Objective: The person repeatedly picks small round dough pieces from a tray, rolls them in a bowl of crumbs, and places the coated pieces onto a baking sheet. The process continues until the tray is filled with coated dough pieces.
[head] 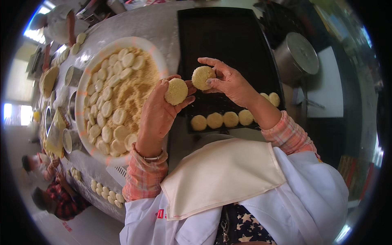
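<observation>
My left hand (159, 110) holds a round, crumb-coated dough cake (176, 92) between thumb and fingers. A second coated dough cake (203, 77) is pinched in my right hand (234, 84), just to the right of the first. Both hands are raised between a wide white basin (82, 122) and a black baking tray (220, 33). Pale crumbs (131, 98) fill the basin, with many flat dough rounds (106, 109) lying on its left side. Along the tray's near edge sits a row of coated cakes (214, 120), partly covered by my right forearm.
A tall metal pot (298, 55) stands right of the tray. Dough pieces (107, 193) lie in rows on the metal table (92, 167), lower left. Metal bowls (73, 76) stand beyond the basin. Several other people (62, 196) work along the table's far side.
</observation>
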### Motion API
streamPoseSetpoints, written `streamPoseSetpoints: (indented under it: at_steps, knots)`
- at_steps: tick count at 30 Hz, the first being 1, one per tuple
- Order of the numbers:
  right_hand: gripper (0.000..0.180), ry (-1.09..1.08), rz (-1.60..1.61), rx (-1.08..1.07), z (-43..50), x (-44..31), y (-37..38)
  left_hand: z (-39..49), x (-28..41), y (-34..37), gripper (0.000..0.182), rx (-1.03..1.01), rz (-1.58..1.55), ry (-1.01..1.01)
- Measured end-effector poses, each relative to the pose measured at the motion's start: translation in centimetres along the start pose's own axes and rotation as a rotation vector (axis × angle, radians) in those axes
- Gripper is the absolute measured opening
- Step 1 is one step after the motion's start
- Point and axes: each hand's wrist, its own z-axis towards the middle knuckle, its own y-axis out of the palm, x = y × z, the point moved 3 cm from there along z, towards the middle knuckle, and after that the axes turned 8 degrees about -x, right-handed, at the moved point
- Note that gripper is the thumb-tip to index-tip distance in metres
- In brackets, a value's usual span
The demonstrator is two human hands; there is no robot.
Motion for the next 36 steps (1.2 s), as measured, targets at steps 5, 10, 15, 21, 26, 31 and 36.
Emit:
streamPoseSetpoints:
  at_steps: [5,10,15,21,26,31,36]
  knots:
    - [0.045,0.204,-0.140,0.035,-4.9,0.8,-8.5,4.9,-5.7,1.1,0.039,-0.066,0.111,-0.153]
    - [0.039,0.499,-0.522,-0.080,-8.2,1.8,-14.2,7.7,-11.0,3.0,0.038,-0.072,0.478,-0.394]
    - [0.039,0.514,-0.789,-0.300,-8.6,3.5,-15.4,9.8,-13.3,4.4,0.042,-0.210,0.946,-0.512]
    - [0.032,0.372,-1.058,-0.441,-7.3,5.7,-15.0,11.5,-16.0,3.3,0.040,-0.308,1.300,-0.403]
    - [0.030,0.254,-1.203,-0.289,-8.3,6.1,-14.9,11.1,-16.6,3.4,0.032,-0.236,1.614,-0.122]
    - [0.028,0.259,-1.144,-0.069,-10.1,4.9,-15.1,10.3,-17.0,3.4,0.035,-0.153,1.503,-0.149]
    - [0.026,0.023,-1.253,0.254,-14.1,2.8,-17.9,8.8,-16.0,3.0,0.034,-0.017,1.292,-0.180]
